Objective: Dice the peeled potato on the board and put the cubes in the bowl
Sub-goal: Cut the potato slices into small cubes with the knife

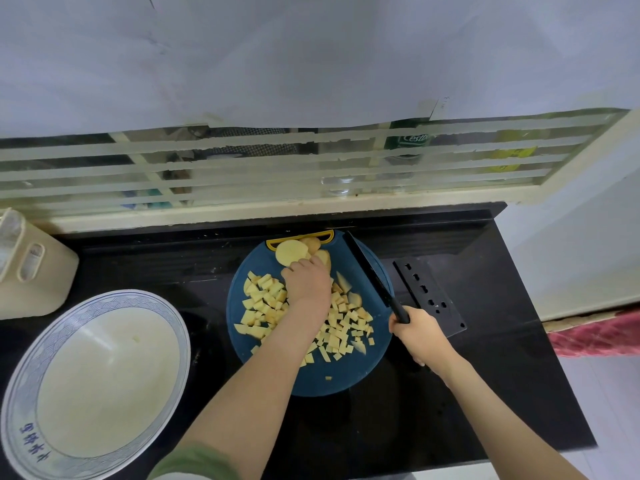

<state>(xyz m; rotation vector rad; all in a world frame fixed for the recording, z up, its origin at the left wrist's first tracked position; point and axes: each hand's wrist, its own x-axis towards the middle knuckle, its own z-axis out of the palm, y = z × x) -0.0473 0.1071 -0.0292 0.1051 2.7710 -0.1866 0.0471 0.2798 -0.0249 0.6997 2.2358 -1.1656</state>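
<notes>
On top of the potato slices (292, 251) at the board's far edge, left hand (306, 282) fingers curl down over them, pressing or gripping the stack; fingertips hidden behind the knuckles, so can't tell if it is a full grasp or just contact. Slices are pale yellow rounds, overlapping, just beside the yellow handle tab (300, 236) of the board. Right hand (420, 336) fingers clenched around the black handle of the knife (372, 277), grip at the board's right rim; black blade angles away up and left along the right side of the board, tip near the far edge. Cannot tell if the blade edge touches the board. Round dark blue cutting board (315, 384) sits on the black countertop (450, 393). Diced potato cubes (341, 327) scattered over the board's middle, on both sides of the left forearm, plus a few bigger wedge pieces near the blade and one small stray cube toward the near edge. Left forearm crosses over the cube pile; green sleeve (197, 462) at the bottom edge. Bowl (24, 403) white with blue patterned rim and blue characters, on the counter well left of the board, no cubes in it. Black perforated plate (429, 296) lies on the counter right of the board, just beyond the knife hand. Beige container (52, 282) stands at far left behind the bowl. Window frame (311, 206) with taped glass runs along the back of the counter.
</notes>
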